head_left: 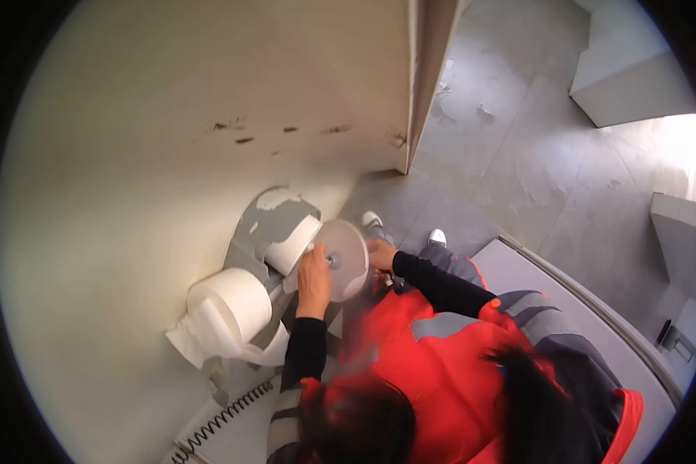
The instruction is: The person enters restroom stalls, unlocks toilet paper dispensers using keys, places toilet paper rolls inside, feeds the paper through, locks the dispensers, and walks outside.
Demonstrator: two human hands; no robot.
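Note:
A round pale disc (348,238) with a grey hub at its centre stands in front of me, near a wall dispenser. My left hand (313,282) has its fingers bent at the disc's left side, by the hub. A small white end shows at those fingertips, but I cannot make out what they grip. On the opposite side, my right hand (380,254) pinches the disc's right rim. Left of the disc, a white paper roll (292,246) sits against the grey dispenser housing (247,232). Below it, a larger toilet paper roll (236,301) has loose paper hanging from it.
The pale wall (131,155) runs along the left, with dark scuffs. A black coiled cord (224,417) lies at the lower left. A panel edge (417,93) stands ahead, grey floor (510,147) beyond it. A white ledge (564,294) is on the right.

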